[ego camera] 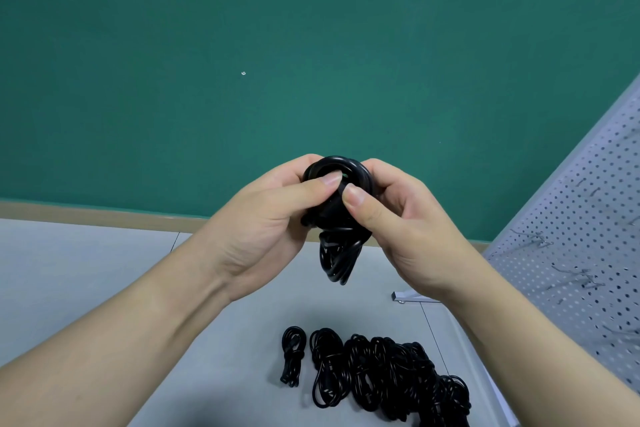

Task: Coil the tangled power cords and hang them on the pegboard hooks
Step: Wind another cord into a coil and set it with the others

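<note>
Head view: a black power cord (337,218), wound into a tight bundle, is held up in mid-air in front of a green wall (242,45), between both hands and well above the floor. Its top forms a round loop, and the rest of the bundle hangs down below the hands in long, narrow loops. The left hand (273,218) grips the bundle from the left, fingers curled behind it and thumb pressed across the front of the loop. The right hand (398,218) grips it from the right in the same way, its thumb lying just beside the left thumb on the cord's front.

Below, on the grey floor (104,270), lies a small coiled cord (292,354). Just to its right is a second, looser coil (325,367), and beside that a large tangled pile of black cords (398,381).

At the right edge a white pegboard (588,236) stands tilted in the view, with several metal hooks (581,279) sticking out of it. Its white base foot (410,296) rests on the floor.
</note>
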{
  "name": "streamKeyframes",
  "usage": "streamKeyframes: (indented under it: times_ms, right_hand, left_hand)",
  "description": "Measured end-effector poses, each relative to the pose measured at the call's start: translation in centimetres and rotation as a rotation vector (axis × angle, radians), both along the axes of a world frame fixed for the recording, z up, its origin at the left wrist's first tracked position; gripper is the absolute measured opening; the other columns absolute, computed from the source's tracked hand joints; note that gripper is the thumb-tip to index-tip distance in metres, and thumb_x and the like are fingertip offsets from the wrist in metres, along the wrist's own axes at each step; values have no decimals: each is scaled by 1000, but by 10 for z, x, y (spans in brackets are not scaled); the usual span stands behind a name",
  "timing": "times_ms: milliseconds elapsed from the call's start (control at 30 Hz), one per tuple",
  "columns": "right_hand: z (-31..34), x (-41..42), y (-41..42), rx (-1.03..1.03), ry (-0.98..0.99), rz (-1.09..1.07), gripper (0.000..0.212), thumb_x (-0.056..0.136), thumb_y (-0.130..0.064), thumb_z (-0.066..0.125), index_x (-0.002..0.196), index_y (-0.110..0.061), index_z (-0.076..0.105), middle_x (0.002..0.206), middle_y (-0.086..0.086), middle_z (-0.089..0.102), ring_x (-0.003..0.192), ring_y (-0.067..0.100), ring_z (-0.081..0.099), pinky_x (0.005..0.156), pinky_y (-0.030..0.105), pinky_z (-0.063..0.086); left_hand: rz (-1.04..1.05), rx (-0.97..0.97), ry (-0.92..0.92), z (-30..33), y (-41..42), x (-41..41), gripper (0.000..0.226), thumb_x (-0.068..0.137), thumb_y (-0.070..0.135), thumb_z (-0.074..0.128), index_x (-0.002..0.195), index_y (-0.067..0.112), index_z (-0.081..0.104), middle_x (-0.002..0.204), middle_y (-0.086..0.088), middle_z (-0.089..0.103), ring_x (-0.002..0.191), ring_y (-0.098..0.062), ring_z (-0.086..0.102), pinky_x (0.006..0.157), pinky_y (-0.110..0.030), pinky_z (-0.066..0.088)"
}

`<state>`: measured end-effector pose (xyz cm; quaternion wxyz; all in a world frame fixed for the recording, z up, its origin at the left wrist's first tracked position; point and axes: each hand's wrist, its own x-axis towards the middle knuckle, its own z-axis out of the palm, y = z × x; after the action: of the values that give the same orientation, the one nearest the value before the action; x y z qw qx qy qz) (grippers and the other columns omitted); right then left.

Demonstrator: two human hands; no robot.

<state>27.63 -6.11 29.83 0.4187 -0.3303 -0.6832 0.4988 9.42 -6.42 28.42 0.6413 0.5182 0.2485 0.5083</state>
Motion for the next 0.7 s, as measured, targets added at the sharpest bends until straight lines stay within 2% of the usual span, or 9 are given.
streamKeyframes:
  times_ms: [67,167,433,533,700]
  right_hand:
    - [-1,0,1,-8,18,20,22,97,-29,66,106,-9,65,93,7,69,85,22,69,80,35,55]
    - [-2,0,3,-12,42,22,29,92,-36,67,106,-11,67,95,7,68,89,22,67,81,36,54]
    - [-2,-3,6,29,33,-46,39,90,-44,67,97,-6,64,85,7,61,80,26,60,78,51,50]
    - [-2,-6,5,58,30,-65,39,90,-44,66,98,-6,64,83,3,61,77,22,60,73,45,53]
    - [-1,-7,2,79,19,-54,23,96,-30,60,98,-7,63,76,-6,60,68,11,60,66,24,52]
  left_hand:
    - [11,-4,9,0,0,0,48,97,24,57,123,-15,49,113,-20,59,104,-29,54,92,-44,40]
    - [36,3,11,-1,0,3,44,95,26,59,120,-11,54,109,-19,61,100,-28,57,86,-37,48]
    - [-10,-27,5,3,-1,5,46,100,29,56,128,-8,54,116,-20,59,104,-30,54,90,-45,41]
    - [12,-56,-52,2,-1,7,49,97,27,59,128,-10,52,113,-18,61,104,-29,55,86,-40,41]
    - [19,-118,-109,1,0,7,47,87,22,63,124,-7,56,107,-15,58,100,-28,54,82,-38,43]
